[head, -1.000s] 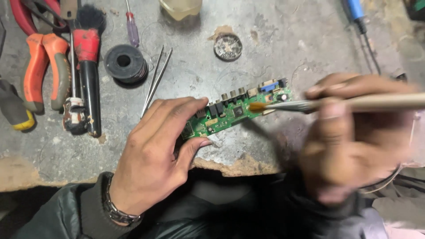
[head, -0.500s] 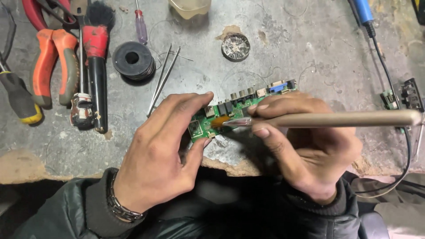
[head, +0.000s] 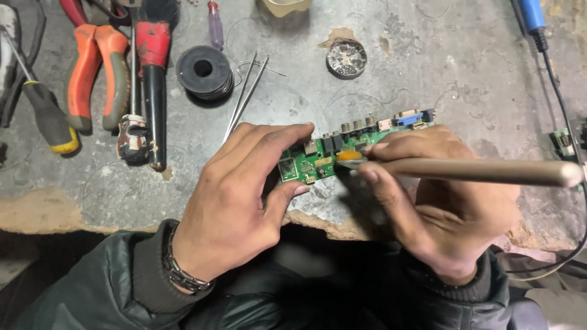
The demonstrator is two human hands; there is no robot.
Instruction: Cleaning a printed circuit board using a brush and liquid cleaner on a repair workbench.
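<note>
My left hand (head: 235, 205) pinches the small green circuit board (head: 324, 156) flat in the middle of the frame. My right hand (head: 440, 208) grips the long tan brush (head: 477, 171); its tip rests on the board. Brushing looks underway, not finished. Since earlier, the brush has slid left.

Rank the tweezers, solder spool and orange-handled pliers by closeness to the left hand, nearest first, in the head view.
From the left hand:
1. Tweezers, just above its knuckles.
2. Solder spool, farther up, slightly left.
3. Orange-handled pliers, far left on the bench.
</note>
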